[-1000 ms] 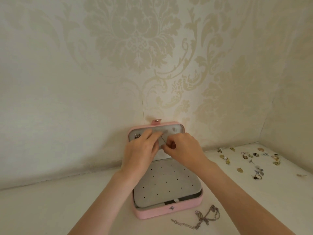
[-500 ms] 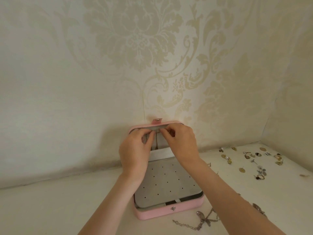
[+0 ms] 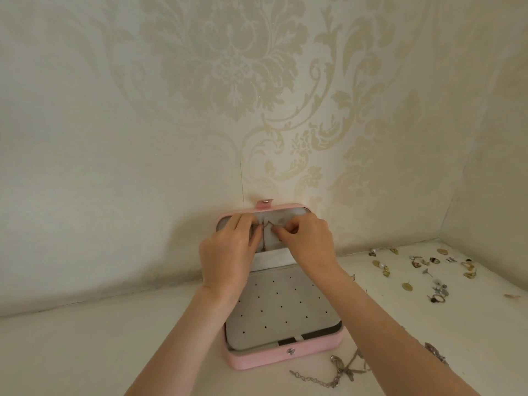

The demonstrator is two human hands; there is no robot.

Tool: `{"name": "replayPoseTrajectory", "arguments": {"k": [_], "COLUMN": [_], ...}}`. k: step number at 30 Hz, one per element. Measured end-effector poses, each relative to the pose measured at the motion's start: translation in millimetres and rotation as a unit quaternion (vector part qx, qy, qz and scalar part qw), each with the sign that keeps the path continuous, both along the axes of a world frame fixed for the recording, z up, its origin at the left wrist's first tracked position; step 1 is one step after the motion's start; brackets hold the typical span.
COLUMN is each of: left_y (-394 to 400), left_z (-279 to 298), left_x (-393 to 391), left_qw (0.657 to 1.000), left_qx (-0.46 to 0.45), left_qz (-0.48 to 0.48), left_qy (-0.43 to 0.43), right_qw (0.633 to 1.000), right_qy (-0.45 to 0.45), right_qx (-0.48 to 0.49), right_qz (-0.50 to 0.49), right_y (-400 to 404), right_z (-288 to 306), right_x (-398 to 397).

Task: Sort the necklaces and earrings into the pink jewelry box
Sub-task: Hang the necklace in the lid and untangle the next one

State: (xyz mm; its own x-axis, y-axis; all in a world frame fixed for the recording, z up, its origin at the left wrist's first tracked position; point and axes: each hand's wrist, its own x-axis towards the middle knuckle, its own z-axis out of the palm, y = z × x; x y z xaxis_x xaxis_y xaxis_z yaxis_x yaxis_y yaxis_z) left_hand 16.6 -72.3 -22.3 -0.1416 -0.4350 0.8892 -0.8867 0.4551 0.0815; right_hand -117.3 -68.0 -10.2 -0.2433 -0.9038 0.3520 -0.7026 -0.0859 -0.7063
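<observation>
Jewelry box: a pink jewelry box (image 3: 285, 358) was seen open on the desk (image 3: 85, 352), its lid (image 3: 300, 208) stood upright against the patterned wallpaper (image 3: 228, 81), with a pink snap tab (image 3: 264, 203) sticking up from the lid's top edge.
Box base: the base was covered by a grey insert panel (image 3: 283, 312) dotted with rows of small holes; a metal snap (image 3: 291, 351) was set in the pink front wall.
Left hand: the left hand (image 3: 225, 255) was raised to the inside of the lid, its fingers curled and pinched on a thin necklace chain (image 3: 265, 235).
Right hand: the right hand (image 3: 310, 244) was held just beside the left, fingertips drawn together and pinched on the same chain near its top end.
Necklace in hand: the chain was seen hanging down the grey lining of the lid between the two hands; whether it was hooked to the lid could not be told.
Necklace on the desk: a silver chain necklace (image 3: 328, 375) was laid on the desk just in front of the box, partly hidden under the right forearm.
Second chain: another piece of chain (image 3: 435, 352) was seen to the right of that forearm.
Earrings: a scatter of small earrings (image 3: 423, 270) was spread on the desk well to the right of the box, near the corner of the walls.
</observation>
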Motion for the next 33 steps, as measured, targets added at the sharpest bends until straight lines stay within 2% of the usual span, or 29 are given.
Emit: {"name": "replayPoseTrajectory", "arguments": {"k": [3,5,7,10,14,19,24,29,33], "left_y": [7,13,16,20,23,23,23,35,62], "left_z": [-2,-1,-1,-4,-10,-11,-9,-4,1], "left_x": [5,8,9,10,10,10,10,7,-11], "left_qw": [0.998,0.989,0.973,0.965,0.964,0.963,0.964,0.965,0.952], "left_qx": [0.052,0.145,0.223,0.254,0.262,0.267,0.262,0.250,0.238], "left_qz": [-0.023,-0.019,-0.012,-0.013,-0.036,-0.044,-0.043,-0.081,-0.192], "left_qy": [0.013,-0.024,-0.055,-0.069,-0.022,-0.007,-0.020,0.004,0.004], "right_qw": [0.998,0.998,0.996,0.981,0.976,0.990,0.997,0.989,0.960], "right_qy": [0.037,0.025,-0.048,-0.159,-0.191,-0.101,0.005,0.037,0.107], "right_qx": [0.044,0.040,0.022,0.012,-0.004,0.041,0.044,0.065,0.153], "right_qz": [0.031,0.052,0.078,0.107,0.107,0.092,0.070,0.128,0.208], "right_y": [4,6,9,13,14,13,16,33,62], "right_z": [3,8,13,18,19,15,14,24,37], "right_x": [-10,-10,-5,8,16,7,-2,-19,-47]}}
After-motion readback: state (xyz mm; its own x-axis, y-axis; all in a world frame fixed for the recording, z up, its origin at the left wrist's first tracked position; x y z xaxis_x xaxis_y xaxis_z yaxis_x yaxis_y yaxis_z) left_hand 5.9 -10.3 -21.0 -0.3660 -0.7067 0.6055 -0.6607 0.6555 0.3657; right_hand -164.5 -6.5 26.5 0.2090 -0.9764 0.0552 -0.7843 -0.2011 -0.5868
